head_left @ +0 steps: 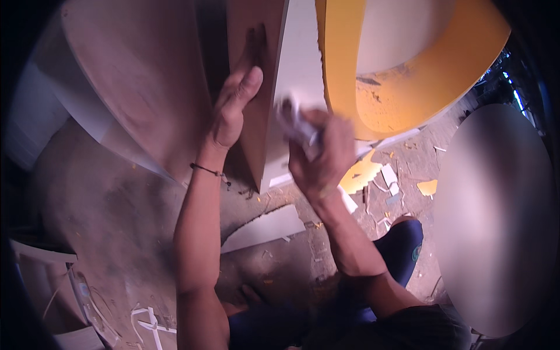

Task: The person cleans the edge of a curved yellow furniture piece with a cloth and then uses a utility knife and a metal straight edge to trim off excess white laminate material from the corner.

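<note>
A tall panel stands upright before me, with a brown face to the left and a pale face to the right. My left hand lies against the brown face, fingers stretched upward and thumb apart, holding nothing. Over the pale face is my right hand, closed around a small whitish-silver object. Motion blurs that object, so its kind does not show. A yellow curved sheet piece with a ragged left edge adjoins the pale face.
On the dusty floor lie a pale offcut, yellow scraps and white strips. Large brown curved panels stand at left. A big rounded pale object fills the right side. My knee is below the scraps.
</note>
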`<state>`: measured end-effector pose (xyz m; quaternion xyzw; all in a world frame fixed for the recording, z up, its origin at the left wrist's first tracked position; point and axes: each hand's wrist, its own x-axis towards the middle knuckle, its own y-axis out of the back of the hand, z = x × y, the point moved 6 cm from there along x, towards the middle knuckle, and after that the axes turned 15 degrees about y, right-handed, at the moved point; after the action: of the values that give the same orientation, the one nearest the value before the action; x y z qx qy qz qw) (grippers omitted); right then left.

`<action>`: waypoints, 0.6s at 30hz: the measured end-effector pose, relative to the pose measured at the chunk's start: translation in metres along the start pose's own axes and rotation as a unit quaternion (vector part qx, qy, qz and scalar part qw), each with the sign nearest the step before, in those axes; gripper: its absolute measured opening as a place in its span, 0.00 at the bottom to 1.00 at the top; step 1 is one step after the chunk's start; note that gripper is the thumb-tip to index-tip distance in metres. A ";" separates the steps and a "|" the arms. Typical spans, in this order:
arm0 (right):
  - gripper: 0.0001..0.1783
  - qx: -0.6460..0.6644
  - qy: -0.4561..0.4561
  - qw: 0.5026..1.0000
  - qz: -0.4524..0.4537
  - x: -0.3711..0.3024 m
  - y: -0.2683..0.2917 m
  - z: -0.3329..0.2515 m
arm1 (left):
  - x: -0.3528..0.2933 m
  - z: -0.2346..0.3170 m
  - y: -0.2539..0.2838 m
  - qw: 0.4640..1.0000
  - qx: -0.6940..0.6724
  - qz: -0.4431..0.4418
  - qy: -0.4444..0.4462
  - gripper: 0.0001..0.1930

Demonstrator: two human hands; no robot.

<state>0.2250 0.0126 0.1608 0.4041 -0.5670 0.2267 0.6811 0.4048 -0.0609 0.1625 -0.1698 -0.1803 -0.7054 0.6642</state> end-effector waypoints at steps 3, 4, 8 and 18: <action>0.21 -0.011 -0.007 1.000 0.012 0.022 0.009 -0.001 | 0.001 0.011 -0.008 0.999 -0.009 -0.005 -0.044 0.51; 0.21 -0.038 0.020 0.999 0.007 0.001 0.007 0.004 | 0.004 0.010 -0.011 0.999 -0.014 -0.008 -0.050 0.51; 0.23 -0.018 -0.090 0.992 0.082 -0.091 0.004 0.062 | -0.004 0.009 -0.020 0.993 0.092 0.026 -0.062 0.51; 0.19 0.013 -0.296 0.940 0.172 -0.232 -0.014 0.154 | -0.009 0.008 -0.009 0.990 0.065 0.061 0.105 0.39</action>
<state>0.0863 -0.0854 -0.0604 0.3581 -0.8008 0.2178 0.4279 0.3963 -0.0487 0.1651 -0.0623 -0.1442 -0.6641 0.7310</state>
